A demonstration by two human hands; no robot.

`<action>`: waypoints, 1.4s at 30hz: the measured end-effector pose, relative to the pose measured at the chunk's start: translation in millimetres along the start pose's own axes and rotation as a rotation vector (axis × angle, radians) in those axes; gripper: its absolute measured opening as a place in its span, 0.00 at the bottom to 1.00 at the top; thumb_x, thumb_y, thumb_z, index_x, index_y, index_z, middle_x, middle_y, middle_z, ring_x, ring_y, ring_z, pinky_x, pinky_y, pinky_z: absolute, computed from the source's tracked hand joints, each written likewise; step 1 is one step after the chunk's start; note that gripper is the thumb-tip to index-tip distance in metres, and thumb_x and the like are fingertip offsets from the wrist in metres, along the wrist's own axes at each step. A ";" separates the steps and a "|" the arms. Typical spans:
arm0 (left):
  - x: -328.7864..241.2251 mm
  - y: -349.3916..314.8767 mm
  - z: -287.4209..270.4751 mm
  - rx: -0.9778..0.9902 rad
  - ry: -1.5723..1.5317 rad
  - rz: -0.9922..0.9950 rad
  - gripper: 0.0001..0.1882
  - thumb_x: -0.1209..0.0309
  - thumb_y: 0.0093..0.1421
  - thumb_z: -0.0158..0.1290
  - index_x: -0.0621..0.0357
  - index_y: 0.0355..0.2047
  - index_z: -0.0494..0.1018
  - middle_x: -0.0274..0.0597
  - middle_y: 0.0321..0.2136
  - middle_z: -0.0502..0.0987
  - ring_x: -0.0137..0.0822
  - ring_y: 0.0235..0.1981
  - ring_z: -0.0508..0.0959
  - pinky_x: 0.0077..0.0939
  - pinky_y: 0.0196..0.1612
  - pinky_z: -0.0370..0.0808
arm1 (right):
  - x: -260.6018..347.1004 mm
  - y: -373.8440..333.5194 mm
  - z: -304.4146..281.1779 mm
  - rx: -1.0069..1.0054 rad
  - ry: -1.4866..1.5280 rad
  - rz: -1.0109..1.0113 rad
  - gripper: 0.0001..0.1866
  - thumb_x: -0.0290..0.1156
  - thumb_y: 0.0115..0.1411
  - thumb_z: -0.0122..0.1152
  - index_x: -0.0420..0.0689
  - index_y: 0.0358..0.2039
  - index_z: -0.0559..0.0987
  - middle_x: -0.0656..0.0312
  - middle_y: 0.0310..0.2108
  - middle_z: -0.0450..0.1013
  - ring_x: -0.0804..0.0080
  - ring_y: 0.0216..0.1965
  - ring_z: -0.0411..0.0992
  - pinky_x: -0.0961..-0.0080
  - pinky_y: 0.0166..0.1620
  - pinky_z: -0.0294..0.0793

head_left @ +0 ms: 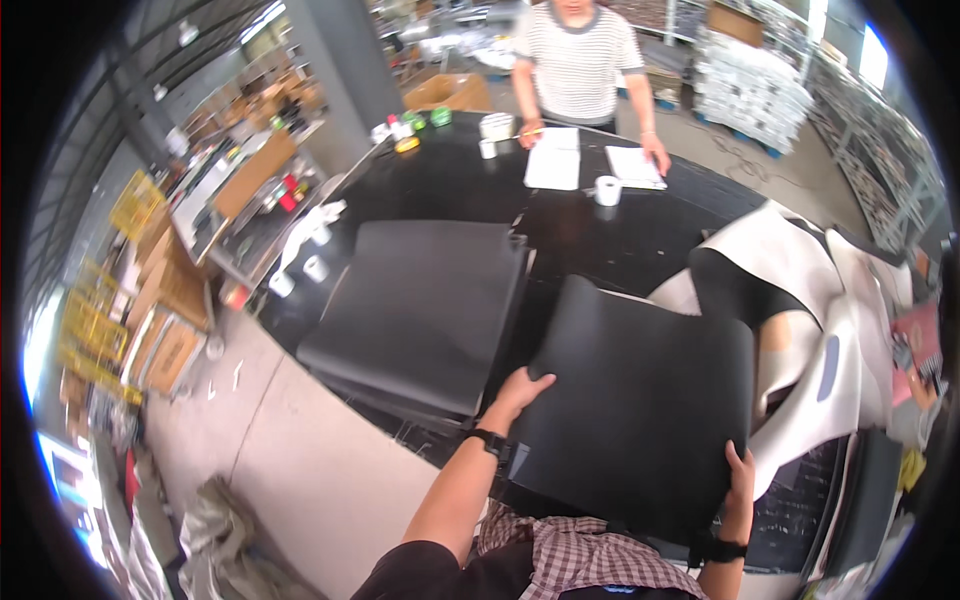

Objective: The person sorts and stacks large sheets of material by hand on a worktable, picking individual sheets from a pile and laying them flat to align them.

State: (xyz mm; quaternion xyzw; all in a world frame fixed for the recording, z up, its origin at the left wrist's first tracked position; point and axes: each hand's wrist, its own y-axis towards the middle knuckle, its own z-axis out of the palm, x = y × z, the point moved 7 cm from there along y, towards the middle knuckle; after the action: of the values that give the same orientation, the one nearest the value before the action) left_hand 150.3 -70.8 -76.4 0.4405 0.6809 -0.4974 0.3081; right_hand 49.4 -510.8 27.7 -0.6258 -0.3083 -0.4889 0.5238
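Observation:
A black leather-like sheet point(640, 400) spans the space in front of me, its far edge curling up. My left hand point(522, 393) grips its left edge, thumb on top and the other fingers hidden beneath. On the opposite edge, my right hand point(738, 474) is closed the same way, with the thumb showing. Left of the held sheet lies a stack of similar black sheets point(420, 300), its edges slightly uneven. Crumpled white and black material point(830, 350) is heaped to the right, close to the sheet's right edge.
A large black table point(450, 180) carries papers point(553, 160), a white roll point(607, 191) and small containers point(440, 117) toward the back. Across it stands another person point(580, 65), hands at the papers. A grey column point(345, 75) rises behind; cardboard boxes point(165, 340) stand at left.

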 end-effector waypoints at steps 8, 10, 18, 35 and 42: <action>-8.5 -36.9 -6.0 -0.143 0.319 -0.069 0.43 0.42 0.45 0.54 0.65 0.52 0.61 0.54 0.45 0.72 0.46 0.48 0.71 0.35 0.47 0.70 | -87.3 22.5 -19.6 -0.044 0.122 0.149 0.22 0.28 0.53 0.55 0.35 0.49 0.68 0.55 0.43 0.69 0.64 0.42 0.69 0.71 0.46 0.67; -15.9 -38.1 -5.6 -0.191 0.319 -0.080 0.43 0.42 0.46 0.54 0.65 0.52 0.61 0.54 0.45 0.71 0.46 0.48 0.71 0.35 0.46 0.70 | -75.6 28.1 -14.6 0.007 0.116 0.181 0.22 0.28 0.53 0.55 0.35 0.48 0.68 0.55 0.42 0.70 0.64 0.42 0.69 0.71 0.46 0.66; -13.6 -41.9 -10.2 -0.194 0.356 -0.103 0.41 0.43 0.48 0.52 0.63 0.52 0.60 0.53 0.44 0.72 0.45 0.45 0.73 0.34 0.44 0.71 | -87.0 31.9 -20.0 -0.071 0.002 0.065 0.23 0.33 0.54 0.56 0.35 0.47 0.67 0.56 0.38 0.70 0.65 0.38 0.69 0.73 0.42 0.68; -20.8 -43.7 12.9 0.313 -0.022 0.112 0.28 0.61 0.49 0.56 0.68 0.45 0.64 0.55 0.39 0.73 0.47 0.42 0.74 0.34 0.44 0.70 | -30.0 -17.2 14.9 -0.617 -1.020 -0.311 0.30 0.38 0.50 0.59 0.41 0.52 0.64 0.44 0.41 0.70 0.50 0.44 0.69 0.64 0.45 0.68; -78.3 -55.1 9.2 0.361 -0.044 0.213 0.27 0.65 0.51 0.52 0.64 0.50 0.61 0.53 0.40 0.74 0.46 0.40 0.75 0.33 0.43 0.70 | 21.6 -64.9 104.2 -0.820 -1.096 -0.310 0.21 0.31 0.50 0.59 0.46 0.47 0.72 0.47 0.34 0.73 0.52 0.37 0.72 0.64 0.39 0.70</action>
State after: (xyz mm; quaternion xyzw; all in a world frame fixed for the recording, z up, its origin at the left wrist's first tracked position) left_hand 133.2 -108.9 10.2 0.5471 0.5234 -0.5853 0.2899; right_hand 28.4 -396.8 73.6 -0.8781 -0.4041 -0.2489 -0.0611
